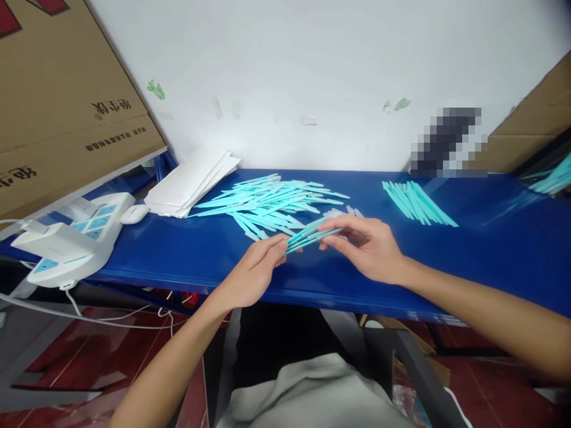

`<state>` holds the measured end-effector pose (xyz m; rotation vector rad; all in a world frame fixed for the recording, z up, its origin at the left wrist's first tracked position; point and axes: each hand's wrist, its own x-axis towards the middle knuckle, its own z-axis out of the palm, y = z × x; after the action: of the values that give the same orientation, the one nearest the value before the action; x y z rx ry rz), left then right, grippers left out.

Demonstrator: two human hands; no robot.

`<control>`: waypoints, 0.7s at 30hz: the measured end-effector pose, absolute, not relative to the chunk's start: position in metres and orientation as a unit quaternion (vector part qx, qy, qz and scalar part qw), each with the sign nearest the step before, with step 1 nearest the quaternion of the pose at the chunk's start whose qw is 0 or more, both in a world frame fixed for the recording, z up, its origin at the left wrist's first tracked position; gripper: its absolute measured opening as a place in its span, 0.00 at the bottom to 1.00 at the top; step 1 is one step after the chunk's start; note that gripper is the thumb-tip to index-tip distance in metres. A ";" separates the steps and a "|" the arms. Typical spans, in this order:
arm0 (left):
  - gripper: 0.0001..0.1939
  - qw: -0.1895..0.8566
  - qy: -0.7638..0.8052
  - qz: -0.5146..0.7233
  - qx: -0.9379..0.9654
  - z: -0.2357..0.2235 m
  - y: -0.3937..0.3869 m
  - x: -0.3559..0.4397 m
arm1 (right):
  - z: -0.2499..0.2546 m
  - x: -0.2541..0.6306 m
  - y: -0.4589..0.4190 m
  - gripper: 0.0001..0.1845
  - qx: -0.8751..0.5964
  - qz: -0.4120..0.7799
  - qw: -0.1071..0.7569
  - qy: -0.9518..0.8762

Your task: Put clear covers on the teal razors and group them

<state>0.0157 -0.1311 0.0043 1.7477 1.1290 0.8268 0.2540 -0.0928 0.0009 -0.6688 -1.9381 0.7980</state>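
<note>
My left hand (256,270) is closed on the near ends of a small bundle of slim teal swabs (306,236), thumb on top. The swabs point up and to the right, above the front part of the blue table. At their other ends is my right hand (368,246), its thumb and fingers closed around some of the sticks. Pale tips show just behind the right fingers. Beyond my hands lies a loose heap of the same teal swabs (267,199), crossing at many angles. A tidier row of swabs (417,202) rests to the right.
The blue table (486,255) runs along a white wall. White paper sheets or envelopes (190,181) are stacked left of the heap. Near them are a white mouse (134,214) and a power strip (100,232) with plugs. A large cardboard box (66,101) stands at left; more teal sticks (555,178) show far right.
</note>
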 end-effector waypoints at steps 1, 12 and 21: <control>0.22 0.418 0.460 0.336 0.707 0.003 -0.132 0.017 | 0.000 0.254 -0.092 0.09 -0.267 0.314 0.453 -0.790; 0.17 0.241 0.457 0.280 0.809 0.000 -0.136 0.029 | -0.004 0.254 -0.093 0.16 -0.316 0.432 0.375 -0.757; 0.16 0.226 0.409 0.259 0.845 -0.002 -0.130 0.039 | -0.005 0.247 -0.092 0.16 -0.393 0.237 0.418 -0.783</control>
<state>0.0395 -0.1301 -0.0017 2.3304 1.1286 0.7138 0.2474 -0.0917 -0.0052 -0.9865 -1.9651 0.5953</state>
